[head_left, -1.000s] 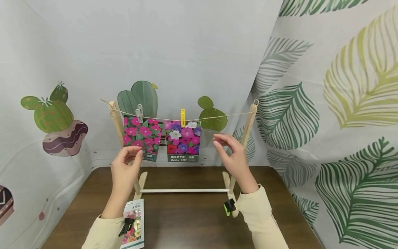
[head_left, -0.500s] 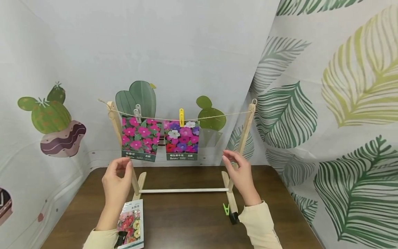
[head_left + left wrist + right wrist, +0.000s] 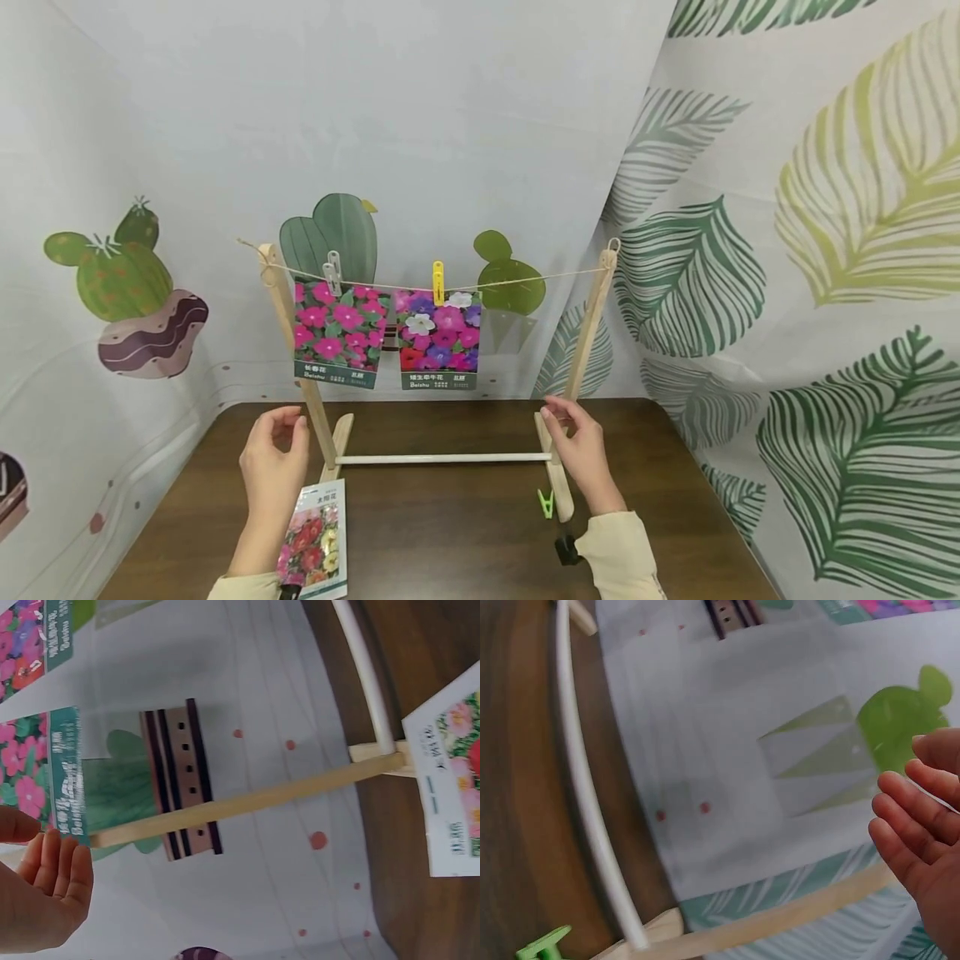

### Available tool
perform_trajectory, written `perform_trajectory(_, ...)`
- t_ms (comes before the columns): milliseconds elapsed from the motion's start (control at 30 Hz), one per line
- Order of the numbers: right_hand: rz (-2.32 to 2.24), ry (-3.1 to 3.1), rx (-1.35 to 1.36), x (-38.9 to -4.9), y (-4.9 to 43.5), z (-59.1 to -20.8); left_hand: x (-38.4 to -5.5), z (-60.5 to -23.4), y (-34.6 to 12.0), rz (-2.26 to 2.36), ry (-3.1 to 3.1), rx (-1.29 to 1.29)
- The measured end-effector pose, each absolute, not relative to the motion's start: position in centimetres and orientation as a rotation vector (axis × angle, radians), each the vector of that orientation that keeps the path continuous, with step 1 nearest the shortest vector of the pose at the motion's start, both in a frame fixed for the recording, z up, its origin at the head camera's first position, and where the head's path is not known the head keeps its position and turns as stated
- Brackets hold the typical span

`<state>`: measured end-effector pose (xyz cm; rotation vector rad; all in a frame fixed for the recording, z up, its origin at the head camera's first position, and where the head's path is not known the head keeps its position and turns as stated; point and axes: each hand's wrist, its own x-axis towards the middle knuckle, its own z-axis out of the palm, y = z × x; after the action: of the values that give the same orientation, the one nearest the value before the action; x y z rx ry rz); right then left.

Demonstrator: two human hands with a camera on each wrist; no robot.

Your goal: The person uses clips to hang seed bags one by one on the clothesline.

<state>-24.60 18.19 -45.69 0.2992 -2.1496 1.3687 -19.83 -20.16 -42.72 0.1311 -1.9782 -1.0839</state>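
Note:
My left hand (image 3: 273,458) hovers beside the stand's left wooden post (image 3: 300,358), fingers loosely curved and holding nothing. My right hand (image 3: 581,458), likewise holding nothing, is by the right post (image 3: 591,329). A pink-flower seed packet (image 3: 341,325) hangs tilted from the string (image 3: 517,282) under a grey clothespin (image 3: 331,277). To its right a mixed-colour petunia-like packet (image 3: 438,342) hangs from a yellow clothespin (image 3: 438,283). Another flower packet (image 3: 318,542) lies on the table near my left forearm, which partly covers it. A green clothespin (image 3: 545,504) rests on the table near my right wrist.
A white rod (image 3: 442,458) joins the two wooden feet of the stand low over the brown table (image 3: 450,533). Behind hangs a pale cloth (image 3: 465,125) printed with cacti; a leaf-patterned cloth (image 3: 697,292) covers the right side.
Both hands have moved down, away from the hanging packets, the left slightly leftward and the right slightly rightward. The pink-flower packet's lower label has come into full view.

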Motion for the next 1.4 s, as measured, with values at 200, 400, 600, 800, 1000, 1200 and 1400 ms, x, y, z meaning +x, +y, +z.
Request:
perform_trajectory(200,1.368,-2.204,0.287,-24.8,18.9,-48.6,-19.6,-44.4,-20.7,-1.041,-2.089,0.226)
perform_trajectory(400,1.372,-2.249,0.243,-25.0,19.4,-50.3,-19.8,-46.4,-21.5,-1.038,-2.157,0.288)
perform_trajectory(600,1.388,-2.295,0.168,-25.4,19.7,-51.7,-20.3,-48.2,-22.5,-1.057,-2.273,0.338)
perform_trajectory(800,1.385,-2.36,0.101,-25.5,19.8,-53.2,-20.2,-49.8,-23.4,-1.043,-2.406,0.391)
perform_trajectory(1000,1.355,-2.352,0.088,-25.4,19.8,-54.2,-20.0,-50.9,-24.2,-0.975,-2.539,0.515)
perform_trajectory(1200,1.311,-2.415,0.018,-25.3,19.9,-55.1,-19.9,-51.8,-24.8,-0.937,-2.638,0.564)
perform_trajectory(1400,1.304,-2.543,-0.073,-25.0,19.8,-55.9,-19.9,-52.5,-24.9,-0.943,-2.732,0.619)
